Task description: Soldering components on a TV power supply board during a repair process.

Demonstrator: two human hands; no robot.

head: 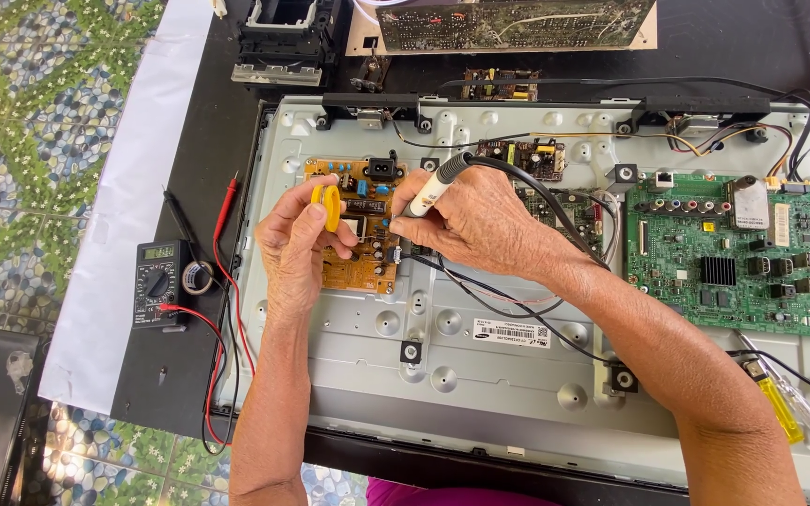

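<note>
— Forearms closest to camera, both mine, reaching over the grey metal back panel (480,375) of an opened flat screen. What's in the left hand?

— Left hand (294,245) pinches a small yellow reel (331,207) between thumb and fingers, held just above the orange-brown power board (360,234).

— Right?

— Right hand (466,223) is clenched around a soldering iron (435,190) with a pale handle, tip down at the board's right edge, black cord trailing off right.

— Anything else?

— Green main board (733,258) at right, multimeter (158,284) with red and black leads at left, yellow-handled screwdriver (780,408) lower right.
</note>
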